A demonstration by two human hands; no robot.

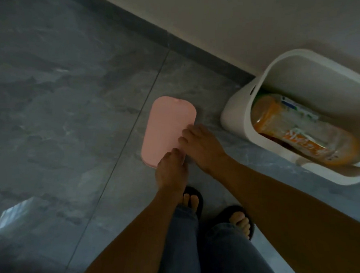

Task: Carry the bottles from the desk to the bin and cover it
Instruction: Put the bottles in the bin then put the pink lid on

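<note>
The white bin (237,116) stands uncovered against the wall, bottles (301,133) lying inside. Its pink lid (167,127) lies flat on the grey floor (71,108) nearby; left hand (170,173) and right hand (201,148) grasp its near edge.

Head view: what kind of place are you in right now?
Probably an indoor room at home, by a wall. Grey marbled floor tiles meet a dark skirting, a small white bin holding bottles stands there, and the person wears open slippers.
</note>
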